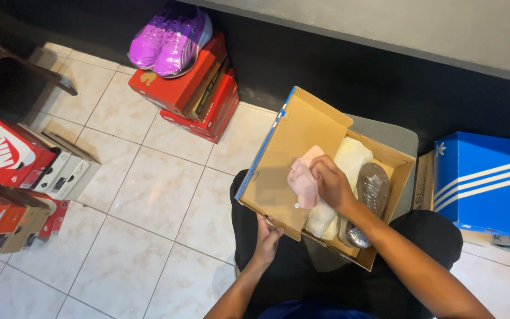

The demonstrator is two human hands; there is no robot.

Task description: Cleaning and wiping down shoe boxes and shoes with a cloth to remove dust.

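Left hand (265,236) grips the open shoebox (278,159) edge, steadying it; right hand (330,183) seemingly pinches pink cloth (302,180) just beside it.

Floor (149,195): glossy cream tiles, dark grout. Wall base (337,71): black band beneath a grey ledge (420,26). Dark wooden furniture leg (36,71) at left. Red shoebox stack (193,94) bearing purple sneakers (171,38); blue striped box (482,183) at right.

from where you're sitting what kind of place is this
Probably a shoe shop's stock or fitting area, or a seller's room. Stacked shoe boxes line the tiled floor, purple sneakers sit on red boxes, and the right hand reaches into an open shoe box.
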